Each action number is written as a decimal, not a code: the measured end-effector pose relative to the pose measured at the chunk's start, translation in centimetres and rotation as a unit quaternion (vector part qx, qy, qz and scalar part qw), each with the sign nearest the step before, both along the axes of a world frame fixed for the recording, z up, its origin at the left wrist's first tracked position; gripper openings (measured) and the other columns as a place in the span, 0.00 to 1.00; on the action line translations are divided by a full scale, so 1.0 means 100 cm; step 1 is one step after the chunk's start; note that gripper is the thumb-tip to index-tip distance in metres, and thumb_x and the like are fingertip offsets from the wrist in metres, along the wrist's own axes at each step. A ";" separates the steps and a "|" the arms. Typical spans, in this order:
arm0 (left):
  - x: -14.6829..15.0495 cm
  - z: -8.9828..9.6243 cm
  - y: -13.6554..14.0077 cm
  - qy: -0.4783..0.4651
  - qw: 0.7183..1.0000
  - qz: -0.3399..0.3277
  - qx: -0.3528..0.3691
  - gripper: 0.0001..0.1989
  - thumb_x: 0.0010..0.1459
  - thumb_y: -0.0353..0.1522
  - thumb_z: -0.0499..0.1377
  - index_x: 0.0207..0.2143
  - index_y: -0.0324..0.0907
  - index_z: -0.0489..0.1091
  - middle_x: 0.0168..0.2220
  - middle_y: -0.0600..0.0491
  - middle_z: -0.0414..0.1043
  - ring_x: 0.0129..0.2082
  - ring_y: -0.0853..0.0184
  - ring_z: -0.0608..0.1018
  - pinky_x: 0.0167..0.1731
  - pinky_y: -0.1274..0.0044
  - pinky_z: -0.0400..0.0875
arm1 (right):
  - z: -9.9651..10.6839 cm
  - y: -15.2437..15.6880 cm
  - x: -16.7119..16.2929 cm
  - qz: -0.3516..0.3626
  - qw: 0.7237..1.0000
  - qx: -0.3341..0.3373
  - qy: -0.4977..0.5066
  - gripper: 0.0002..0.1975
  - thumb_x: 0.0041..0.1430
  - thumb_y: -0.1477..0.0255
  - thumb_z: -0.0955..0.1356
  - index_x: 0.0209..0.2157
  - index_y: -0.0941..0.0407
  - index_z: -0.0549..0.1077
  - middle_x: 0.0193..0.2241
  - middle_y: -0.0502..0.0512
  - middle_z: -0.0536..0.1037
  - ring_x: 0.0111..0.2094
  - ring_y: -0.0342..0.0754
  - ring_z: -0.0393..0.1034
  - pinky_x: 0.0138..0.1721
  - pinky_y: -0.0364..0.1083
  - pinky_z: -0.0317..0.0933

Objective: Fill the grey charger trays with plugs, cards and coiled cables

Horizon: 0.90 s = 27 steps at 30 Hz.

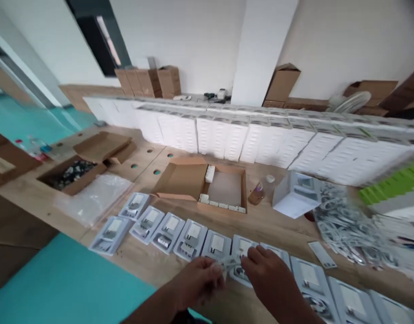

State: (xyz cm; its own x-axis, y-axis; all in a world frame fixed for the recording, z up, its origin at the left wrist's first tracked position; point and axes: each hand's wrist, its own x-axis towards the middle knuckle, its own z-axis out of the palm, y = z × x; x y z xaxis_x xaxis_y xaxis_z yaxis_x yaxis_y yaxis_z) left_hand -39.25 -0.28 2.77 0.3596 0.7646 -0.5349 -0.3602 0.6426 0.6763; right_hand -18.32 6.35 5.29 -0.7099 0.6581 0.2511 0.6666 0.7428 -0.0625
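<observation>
Pinching a kinda blurry pale cable (231, 261), I had my left hand (200, 279) and right hand (266, 271) near each other, fingers narrowed on it // cable was over the tray row (203, 238) from my view // tangled cable heap (345, 225) off right // opened brown carton (182, 180) with white blocks (223, 206) farther back // stacked white boxes (220, 138) behind

One head-worn view, facing forward and down, left hand (207, 276) and right hand (269, 272) close, table (267, 227) below, wall (203, 40) beyond

Left hand (207, 278) and right hand (266, 272), fingers (255, 255) on a blurred pale item (231, 261), near a row of trays (99, 241).
</observation>
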 end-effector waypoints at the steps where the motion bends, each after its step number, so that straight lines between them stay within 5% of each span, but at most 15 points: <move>1: -0.015 -0.004 0.002 0.017 1.000 -0.001 0.002 0.24 0.53 0.49 0.59 0.21 0.38 0.64 0.22 0.53 0.71 0.14 0.77 0.66 0.14 0.82 0.50 | 0.001 -0.002 -0.018 -0.006 0.999 -0.017 -0.030 0.13 0.50 0.86 0.65 0.24 0.53 0.69 0.25 0.53 0.73 0.28 0.51 0.66 0.31 0.49 0.51; 5: -0.065 -0.012 0.009 0.082 0.997 0.015 -0.003 0.28 0.55 0.56 0.50 0.21 0.39 0.62 0.18 0.57 0.64 0.13 0.76 0.62 0.13 0.81 0.47 | 0.012 -0.009 -0.085 -0.076 0.987 -0.131 -0.051 0.08 0.59 0.77 0.64 0.27 0.53 0.70 0.25 0.51 0.75 0.27 0.48 0.68 0.29 0.47 0.49; 11: -0.112 -0.006 0.020 0.071 0.996 0.043 -0.028 0.21 0.56 0.52 0.54 0.31 0.43 0.60 0.22 0.62 0.61 0.14 0.79 0.58 0.14 0.82 0.43 | 0.025 -0.015 -0.160 -0.211 0.915 -0.308 0.155 0.10 0.65 0.67 0.61 0.32 0.53 0.70 0.27 0.50 0.77 0.29 0.46 0.70 0.30 0.42 0.54; 21: -0.107 -0.002 0.026 -0.111 0.993 0.010 -0.044 0.23 0.54 0.52 0.56 0.31 0.40 0.61 0.23 0.61 0.56 0.15 0.81 0.55 0.15 0.82 0.36 | -0.007 -0.025 -0.172 -0.243 0.753 -0.426 0.440 0.15 0.62 0.60 0.63 0.31 0.56 0.72 0.22 0.50 0.74 0.21 0.44 0.67 0.23 0.41 0.58; 23: -0.104 -0.001 0.025 -0.109 0.993 0.016 -0.050 0.22 0.54 0.51 0.58 0.32 0.41 0.60 0.23 0.61 0.56 0.15 0.81 0.55 0.15 0.83 0.37 | -0.016 -0.027 -0.167 -0.251 0.790 -0.387 0.404 0.14 0.62 0.61 0.63 0.30 0.56 0.73 0.21 0.49 0.73 0.22 0.44 0.66 0.25 0.42 0.58; 27: -0.095 0.001 0.025 -0.094 0.995 0.037 -0.014 0.20 0.54 0.48 0.60 0.32 0.43 0.58 0.24 0.62 0.58 0.16 0.81 0.57 0.16 0.84 0.40 | -0.025 -0.027 -0.154 -0.243 0.911 -0.166 0.289 0.11 0.61 0.66 0.66 0.28 0.55 0.75 0.29 0.53 0.72 0.31 0.47 0.67 0.35 0.45 0.61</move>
State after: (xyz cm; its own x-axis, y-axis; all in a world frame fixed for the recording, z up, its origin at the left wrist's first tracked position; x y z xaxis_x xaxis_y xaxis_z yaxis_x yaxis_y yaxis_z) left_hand -48.76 2.26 2.89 0.3990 0.7780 -0.4853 -0.5256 0.6277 0.5742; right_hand -33.76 3.67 2.83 -0.1257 0.9671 0.2212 0.6960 0.2449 -0.6750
